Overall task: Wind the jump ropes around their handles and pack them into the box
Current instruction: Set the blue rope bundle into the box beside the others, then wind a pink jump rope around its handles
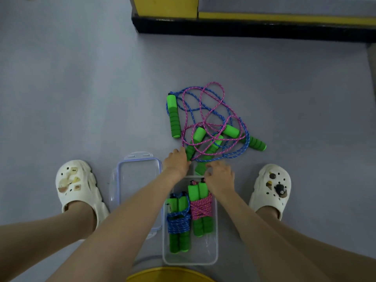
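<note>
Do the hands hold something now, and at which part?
Not clear. The left hand touches the near end of a loose green handle, grip unsure; the right hand looks empty.

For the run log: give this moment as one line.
box: two wound ropes inside | lid: off | tangle: on floor | left hand: at tangle's edge | right hand: over a handle

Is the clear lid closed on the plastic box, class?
No: the clear lid lies flat on the floor, left of the open plastic box.
</note>
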The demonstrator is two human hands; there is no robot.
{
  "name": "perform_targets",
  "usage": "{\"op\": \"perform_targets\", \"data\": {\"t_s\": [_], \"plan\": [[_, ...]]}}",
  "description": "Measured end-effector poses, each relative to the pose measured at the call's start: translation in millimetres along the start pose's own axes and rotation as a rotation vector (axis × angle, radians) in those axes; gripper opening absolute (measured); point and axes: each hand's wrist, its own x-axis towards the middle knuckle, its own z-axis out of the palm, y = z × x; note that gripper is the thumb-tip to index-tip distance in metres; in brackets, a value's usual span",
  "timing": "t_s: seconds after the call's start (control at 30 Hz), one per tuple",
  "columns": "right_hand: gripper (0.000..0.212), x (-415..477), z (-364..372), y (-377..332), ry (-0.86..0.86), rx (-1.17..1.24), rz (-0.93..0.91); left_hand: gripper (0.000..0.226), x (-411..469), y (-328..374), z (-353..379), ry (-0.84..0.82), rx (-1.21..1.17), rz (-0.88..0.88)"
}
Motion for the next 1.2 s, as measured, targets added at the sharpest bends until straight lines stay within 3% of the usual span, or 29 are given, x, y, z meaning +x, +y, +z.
{"op": "perform_targets", "data": {"t_s": [0.2, 0.33, 0.47, 0.6, 0.73, 0.93, 1.0, 1.1, 1.2], "plan": [[0.033, -2, 6, 6, -0.093, -0.014, 0.031, 0.041, 2, -1, -3, -0.022, 0.008, 0.001], [0.038, -11, -8, -2, -0.102, 0.061, 0.029, 0.027, -15, -3, -33, -0.156, -0.189, -0.036], [0.053, -30, -35, -23, -0.003, 0.211, -0.068, 0.040, -56, -8, -77, -0.307, -0.432, -0.075], [0.068, -51, -67, -50, 0.026, 0.210, -0.189, 0.037, -111, -10, -135, -0.293, -0.476, -0.016], [0.065, -76, -91, -70, 0.087, 0.117, -0.293, 0.011, -167, -8, -186, -0.236, -0.517, 0.071], [0.037, -115, -147, -88, 0.220, 0.139, -0.447, 0.011, -234, -18, -234, -0.265, -0.684, 0.188], [0.035, -127, -166, -93, 0.194, 0.184, -0.499, 0.011, -245, -25, -243, -0.256, -0.613, 0.240], [0.035, -142, -187, -100, 0.144, 0.120, -0.527, 0.010, -251, -28, -245, -0.118, -0.219, 0.330], [0.035, -152, -198, -106, 0.099, 0.073, -0.554, 0.042, -254, -14, -235, 0.024, 0.084, 0.435]]}}
